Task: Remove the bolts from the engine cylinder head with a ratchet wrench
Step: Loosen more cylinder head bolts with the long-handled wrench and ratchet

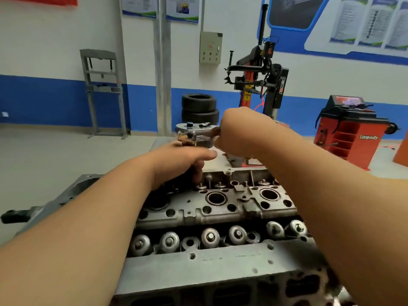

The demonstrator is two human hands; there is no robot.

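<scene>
Two hands are engaged on one tool. At far left a grey press frame (103, 91) stands against the wall, well apart from the work.

The left hand (181, 164) is fisted, fingers curled round the upright section beneath the head of the ratchet wrench (197, 132). What the fist encloses is hidden; it is judged to be an extension or socket. The wrench head sits directly above that fist, over the far edge of the cylinder head (220, 208), which lies across the bench below both forearms.

The handle runs roughly level from the wrench head towards the right, into the right hand (239, 134), which is clamped round it.

The bolt being worked cannot be seen. It is judged to lie straight below the left fist, in the far row.

Finding: the drive axis is vertical and the handle axis horizontal, pointing right. The swing therefore falls to the right hand, while the left hand, nearer the bolt, steadies the column.

Risk, as judged: the socket may tip off the bolt if the column leans.

Behind the wrench are stacked tyres (199, 107). Further right stand a tyre changer (260, 85) and a red wheel balancer (351, 131).
</scene>
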